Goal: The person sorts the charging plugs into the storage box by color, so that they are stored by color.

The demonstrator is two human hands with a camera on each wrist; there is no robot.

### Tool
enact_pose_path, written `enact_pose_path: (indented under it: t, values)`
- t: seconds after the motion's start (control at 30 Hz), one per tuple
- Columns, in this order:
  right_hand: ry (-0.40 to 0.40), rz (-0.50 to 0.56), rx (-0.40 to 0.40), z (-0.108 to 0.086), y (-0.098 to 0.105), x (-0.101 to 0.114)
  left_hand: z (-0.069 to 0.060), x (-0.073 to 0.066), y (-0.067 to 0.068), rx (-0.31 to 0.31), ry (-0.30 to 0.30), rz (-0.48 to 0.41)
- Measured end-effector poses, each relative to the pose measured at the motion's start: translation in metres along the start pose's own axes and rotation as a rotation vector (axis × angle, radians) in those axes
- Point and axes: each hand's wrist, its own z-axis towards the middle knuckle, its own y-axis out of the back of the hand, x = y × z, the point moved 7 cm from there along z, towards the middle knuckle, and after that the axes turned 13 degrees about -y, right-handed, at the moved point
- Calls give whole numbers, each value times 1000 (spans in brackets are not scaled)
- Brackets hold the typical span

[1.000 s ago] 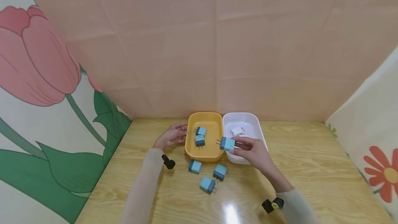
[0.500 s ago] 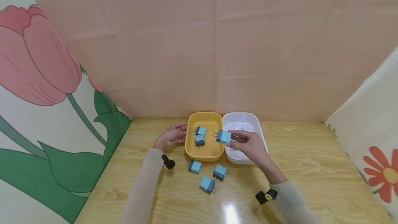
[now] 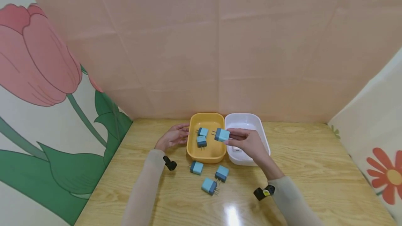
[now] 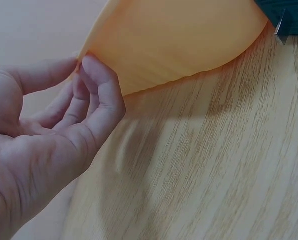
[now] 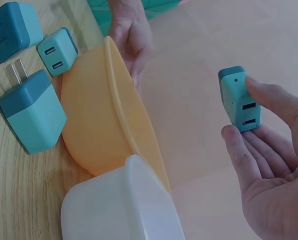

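My right hand (image 3: 250, 144) pinches a light-and-dark-blue USB wall charger (image 3: 222, 134) between thumb and fingers, above the right side of the yellow bin (image 3: 207, 156). Its two prongs point left in the head view, and two USB ports show on the held charger (image 5: 242, 102) in the right wrist view. Two more blue chargers (image 3: 202, 141) lie inside the yellow bin. At that bin's left side is my left hand (image 3: 175, 137); in the left wrist view its thumb and fingertips pinch the rim of the yellow bin (image 4: 174, 40).
A white bin (image 3: 243, 118) stands against the yellow one's right side, with a white charger (image 3: 237, 150) partly hidden under my right hand. Three blue chargers (image 3: 208, 186) lie on the wooden table (image 3: 314, 170) in front. A draped wall (image 3: 220, 62) rises behind.
My right hand has carried the blue charger up and left in the head view, from the gap between the bins to over the yellow bin. The left hand stays in place.
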Motion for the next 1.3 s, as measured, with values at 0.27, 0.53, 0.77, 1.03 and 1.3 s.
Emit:
enact_pose_path:
  t: [0.27, 0.53, 0.77, 1.03, 1.3]
  values:
    - [0, -30, 1, 11, 0, 3, 1, -1, 0, 0, -4, 11]
    - [8, -102, -20, 24, 9, 5, 2, -1, -2, 2, 0, 20]
    - [11, -158, -33, 32, 12, 10, 4, 0, -1, 0, 6, 6]
    - [-14, -144, -33, 48, 6, 12, 2, 1, -2, 0, 6, -3]
    - [-32, -145, -18, 62, -2, 16, 3, 4, -1, -16, 4, -16]
